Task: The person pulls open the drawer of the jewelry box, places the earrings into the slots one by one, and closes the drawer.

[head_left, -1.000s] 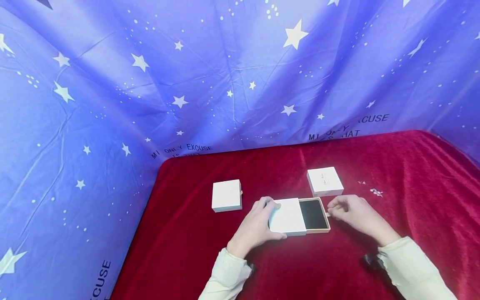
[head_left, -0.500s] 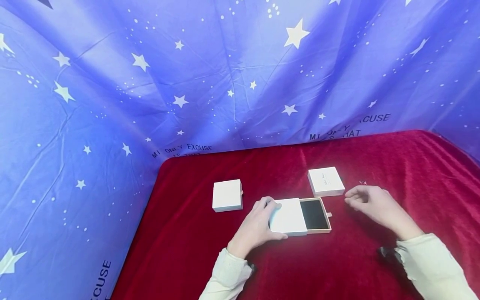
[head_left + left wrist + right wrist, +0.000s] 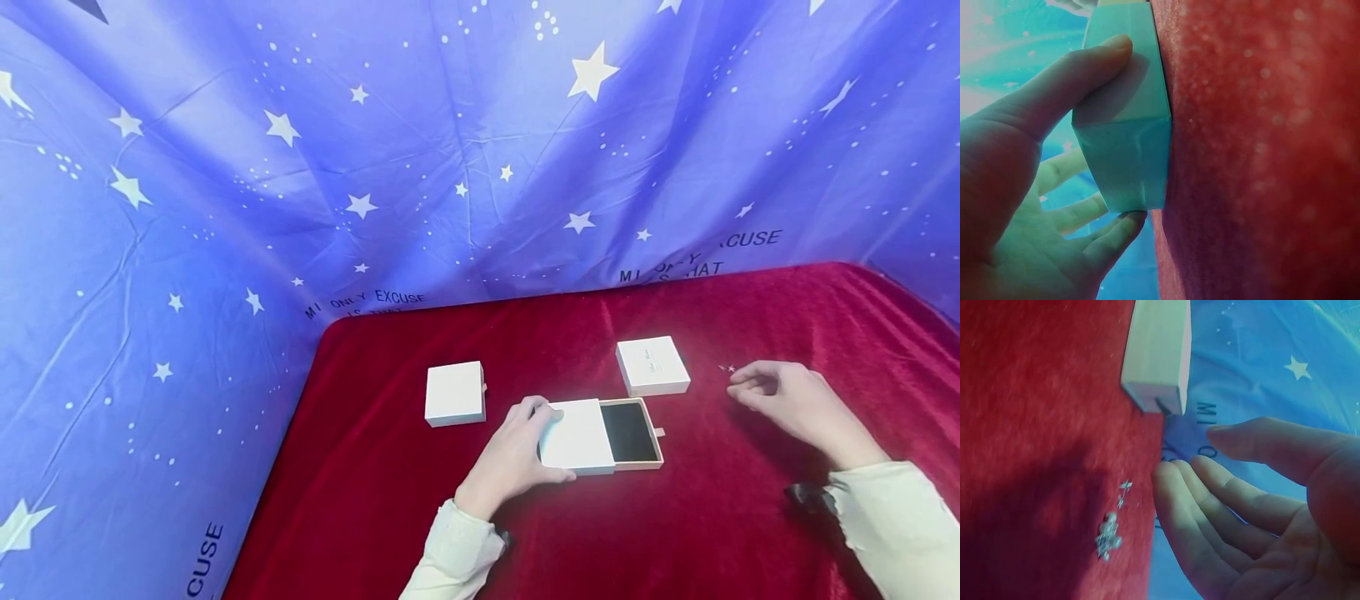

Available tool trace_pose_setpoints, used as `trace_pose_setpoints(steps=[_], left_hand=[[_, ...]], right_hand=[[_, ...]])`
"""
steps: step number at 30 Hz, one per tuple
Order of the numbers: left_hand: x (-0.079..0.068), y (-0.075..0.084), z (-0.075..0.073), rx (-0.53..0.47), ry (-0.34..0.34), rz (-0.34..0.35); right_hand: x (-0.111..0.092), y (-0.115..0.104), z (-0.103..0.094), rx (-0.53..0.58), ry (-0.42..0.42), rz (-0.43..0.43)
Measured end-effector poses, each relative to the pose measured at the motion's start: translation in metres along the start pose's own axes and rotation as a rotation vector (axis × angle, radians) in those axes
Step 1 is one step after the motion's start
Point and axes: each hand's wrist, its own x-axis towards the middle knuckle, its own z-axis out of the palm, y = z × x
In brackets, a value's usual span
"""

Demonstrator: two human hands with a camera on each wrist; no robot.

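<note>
"Holding what, down nearest us?"

"The left hand (image 3: 510, 450) has the sliding box (image 3: 577, 437) flat on the red cloth (image 3: 570, 533), thumb at the near side, fingers bent at the far side. Its black-lined drawer (image 3: 628, 432) sticks partway out to the right."

"And what's new?"

"The right hand (image 3: 806, 408) has come away from the pull tab (image 3: 660, 432) and moved off rightward. I'd say that frees the drawer for reaching into from above. That hand's fingers are loosely bent, thumb clear of them, holding nothing."

"Anything beside it?"

"A silvery cluster (image 3: 1108, 537) lies on the cloth, plain from the right wrist; the hand hides it from the head view. A smaller silvery piece (image 3: 727, 368) lies just beyond the fingertips."

"What else is about?"

"A plain white box (image 3: 455, 392) sits to the left, a lettered box (image 3: 652, 365) just behind the drawer, close enough to crowd it, I'd guess. The starry curtain (image 3: 412, 125) hangs past the cloth's far edge."
</note>
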Motion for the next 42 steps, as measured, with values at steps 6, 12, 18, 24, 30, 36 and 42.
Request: trace_pose_setpoints(steps=[6, 12, 18, 24, 30, 36, 42], left_hand=[[0.001, -0.001, 0.001, -0.001, 0.002, 0.004], [0.001, -0.001, 0.001, 0.003, 0.006, 0.002], [0.001, 0.0, 0.0, -0.003, -0.001, -0.004], [0.0, 0.0, 0.001, -0.01, -0.009, -0.009], [0.0, 0.0, 0.002, -0.014, -0.01, -0.013], [-0.001, 0.0, 0.001, -0.016, -0.012, -0.015], [-0.001, 0.0, 0.0, -0.015, -0.012, -0.017]], right_hand=[[0.001, 0.011, -0.003, -0.026, 0.013, 0.033], [0.004, 0.022, -0.006, -0.063, 0.015, 0.049], [0.006, 0.033, 0.0, -0.081, -0.006, 0.055], [0.005, 0.037, 0.002, -0.122, -0.029, 0.074], [0.004, 0.035, 0.004, -0.15, 0.007, 0.061], [0.005, 0.036, 0.006, -0.161, 0.059, 0.039], [0.005, 0.036, 0.006, -0.161, 0.068, 0.049]])
